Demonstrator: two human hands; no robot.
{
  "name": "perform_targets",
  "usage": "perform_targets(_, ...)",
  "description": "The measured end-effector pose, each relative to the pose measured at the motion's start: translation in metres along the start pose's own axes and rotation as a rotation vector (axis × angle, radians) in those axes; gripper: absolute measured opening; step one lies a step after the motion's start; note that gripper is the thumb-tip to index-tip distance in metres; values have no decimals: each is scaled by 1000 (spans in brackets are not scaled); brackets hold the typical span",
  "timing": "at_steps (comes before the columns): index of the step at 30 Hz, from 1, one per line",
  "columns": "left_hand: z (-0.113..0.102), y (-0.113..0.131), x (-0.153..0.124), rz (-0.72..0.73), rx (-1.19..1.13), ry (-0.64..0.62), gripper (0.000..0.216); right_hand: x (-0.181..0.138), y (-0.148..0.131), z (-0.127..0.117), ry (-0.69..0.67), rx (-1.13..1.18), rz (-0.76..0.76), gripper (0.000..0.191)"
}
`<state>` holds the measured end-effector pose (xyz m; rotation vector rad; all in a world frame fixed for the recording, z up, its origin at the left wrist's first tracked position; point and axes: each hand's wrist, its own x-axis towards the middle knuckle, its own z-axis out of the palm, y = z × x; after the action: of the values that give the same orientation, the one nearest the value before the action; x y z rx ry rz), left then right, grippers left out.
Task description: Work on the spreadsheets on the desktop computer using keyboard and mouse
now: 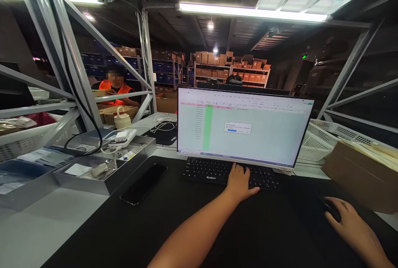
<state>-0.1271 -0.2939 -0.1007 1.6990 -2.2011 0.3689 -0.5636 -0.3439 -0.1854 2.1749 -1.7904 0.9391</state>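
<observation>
My left hand [240, 182] lies flat on a black keyboard [217, 171], fingers stretched over the keys, holding nothing. My right hand [350, 217] is curled over a black mouse [327, 208] at the right of a black desk mat [192, 226]. Behind the keyboard stands a monitor [242, 129] showing a spreadsheet with a green column and a small dialog box in the middle.
A black phone [143, 184] lies left of the keyboard. Grey trays [102, 168] with small items sit at the left, white baskets [320, 139] and a cardboard box [357, 177] at the right. A person in an orange vest [116, 90] sits beyond the metal shelving frame [77, 77].
</observation>
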Motion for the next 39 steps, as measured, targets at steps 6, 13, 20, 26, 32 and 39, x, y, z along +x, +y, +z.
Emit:
perform_targets(6, 2, 2, 0, 34, 27, 7, 75, -2, -13, -8, 7, -38, 101, 57)
perform_targets(13, 0, 3, 2, 7, 22, 3, 65, -2, -27, -14, 14, -50, 137, 55)
perform_targets(20, 0, 4, 0, 12, 23, 20, 59, -3, -21, -12, -15, -59, 156, 55)
perform_targets(26, 2, 2, -2, 18, 15, 38, 59, -4, -17, -12, -11, -96, 151, 52)
perform_targets(32, 2, 2, -2, 19, 10, 30, 59, -4, -22, -14, -14, -119, 141, 53)
perform_targets(39, 3, 2, 0, 3, 10, 12, 60, -3, -24, -13, 0, -99, 132, 52)
